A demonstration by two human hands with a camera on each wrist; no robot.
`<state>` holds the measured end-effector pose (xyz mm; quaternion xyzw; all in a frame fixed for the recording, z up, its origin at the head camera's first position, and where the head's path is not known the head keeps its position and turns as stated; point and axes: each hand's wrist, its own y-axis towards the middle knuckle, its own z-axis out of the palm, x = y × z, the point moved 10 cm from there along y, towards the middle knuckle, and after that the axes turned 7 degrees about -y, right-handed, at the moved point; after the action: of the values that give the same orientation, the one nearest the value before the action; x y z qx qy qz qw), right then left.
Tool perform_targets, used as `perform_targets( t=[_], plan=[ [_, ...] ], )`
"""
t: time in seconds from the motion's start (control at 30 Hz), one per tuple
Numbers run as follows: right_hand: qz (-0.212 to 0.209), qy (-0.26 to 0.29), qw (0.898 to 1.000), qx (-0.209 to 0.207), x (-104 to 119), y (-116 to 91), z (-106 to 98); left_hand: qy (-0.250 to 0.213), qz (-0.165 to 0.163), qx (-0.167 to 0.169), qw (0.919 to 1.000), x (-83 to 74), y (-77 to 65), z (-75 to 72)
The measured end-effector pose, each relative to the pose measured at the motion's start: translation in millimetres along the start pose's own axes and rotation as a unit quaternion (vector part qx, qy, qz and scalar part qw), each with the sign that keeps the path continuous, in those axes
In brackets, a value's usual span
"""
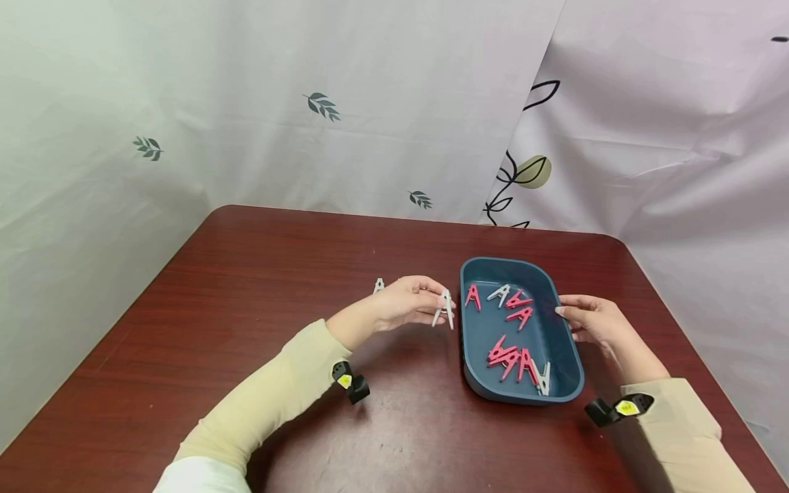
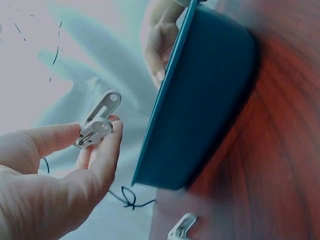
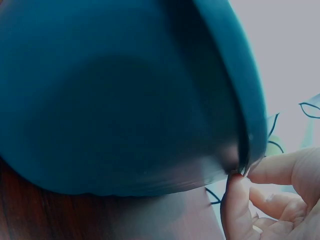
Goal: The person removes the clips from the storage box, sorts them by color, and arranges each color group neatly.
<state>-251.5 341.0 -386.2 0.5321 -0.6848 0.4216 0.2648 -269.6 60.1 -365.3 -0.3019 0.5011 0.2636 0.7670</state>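
Between thumb and fingers, my left hand (image 1: 409,303) pinches a white clothespin (image 1: 444,309), just left of the blue plastic basin (image 1: 466,363). The left wrist view shows that clothespin (image 2: 98,121) apart from the basin's wall (image 2: 200,100). My right hand (image 1: 594,322) holds the basin's right rim, thumb on top; in the right wrist view its fingers (image 3: 237,205) lie under the rim. Inside the basin are several red clothespins (image 1: 472,297) and two white ones, one white clothespin (image 1: 500,294) toward the back and another white clothespin (image 1: 542,378) near the front.
Another white clothespin (image 1: 379,285) lies on the reddish-brown table (image 1: 296,260) behind my left hand, partly hidden by it. A white patterned curtain (image 1: 370,137) hangs along the table's back and sides.
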Motion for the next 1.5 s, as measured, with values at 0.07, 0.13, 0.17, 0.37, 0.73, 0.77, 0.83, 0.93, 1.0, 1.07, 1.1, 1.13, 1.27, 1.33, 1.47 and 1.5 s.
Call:
perform_targets(
  t=[0.07, 0.13, 0.17, 0.37, 0.73, 0.77, 0.83, 0.93, 1.0, 1.07, 1.1, 1.13, 1.27, 1.33, 1.47, 1.5],
  plan=[
    [-0.002, 0.002, 1.0, 0.001, -0.1, -0.1, 0.4, 0.005, 0.002, -0.012, 0.9999, -3.8, -2.2, -7.8],
    [-0.002, 0.004, 1.0, 0.002, -0.4, 0.0, 0.7, 0.014, 0.005, -0.021, 0.9997, -7.5, -4.3, -16.1],
    [-0.002, 0.005, 1.0, 0.002, -0.7, 0.0, 0.7, 0.021, 0.005, -0.027, 0.9994, -9.1, -5.2, -20.6],
    [0.0, 0.006, 1.0, -0.001, -2.6, -0.2, 0.2, 0.039, 0.006, -0.078, 0.9961, -16.3, -8.0, -51.4],
    [-0.005, 0.002, 1.0, -0.006, -2.7, -2.7, -1.5, 0.108, -0.007, -0.151, 0.9826, -21.0, -12.1, -105.3],
    [-0.005, 0.003, 1.0, -0.006, -2.9, -2.6, -1.5, 0.109, -0.008, -0.155, 0.9819, -21.4, -13.1, -109.5],
    [-0.004, 0.007, 1.0, -0.005, -3.2, -2.0, -0.8, 0.112, -0.01, -0.162, 0.9803, -21.7, -15.0, -117.9],
    [0.0, 0.01, 1.0, -0.003, -3.5, -1.3, 0.2, 0.117, -0.011, -0.17, 0.9783, -22.1, -18.0, -129.1],
    [0.001, 0.01, 1.0, -0.002, -2.7, -1.3, 0.7, 0.126, -0.012, -0.176, 0.9761, -21.8, -19.6, -136.1],
    [0.001, 0.005, 1.0, -0.002, -1.8, -1.5, 0.5, 0.135, -0.013, -0.18, 0.9743, -21.4, -21.1, -142.8],
    [0.001, 0.002, 1.0, -0.003, -1.5, -1.4, 0.4, 0.139, -0.015, -0.183, 0.973, -20.9, -21.9, -146.1],
    [0.001, 0.001, 1.0, -0.003, -1.1, -1.3, 0.3, 0.143, -0.017, -0.186, 0.9719, -20.4, -22.5, -149.1],
    [0.001, -0.003, 1.0, -0.002, -0.4, -1.0, 0.3, 0.162, -0.027, -0.2, 0.966, -18.8, -24.5, -159.3],
    [0.001, -0.003, 1.0, -0.001, -0.6, -0.7, 0.3, 0.168, -0.033, -0.205, 0.9637, -17.2, -25.0, -163.3],
    [-0.001, -0.001, 1.0, -0.001, -0.6, -0.1, 0.6, 0.182, -0.052, -0.215, 0.9581, -11.5, -26.5, -169.6],
    [-0.001, -0.001, 1.0, -0.001, -0.7, 0.0, 0.4, 0.184, -0.058, -0.216, 0.9573, -9.5, -26.7, -170.9]
  ],
)
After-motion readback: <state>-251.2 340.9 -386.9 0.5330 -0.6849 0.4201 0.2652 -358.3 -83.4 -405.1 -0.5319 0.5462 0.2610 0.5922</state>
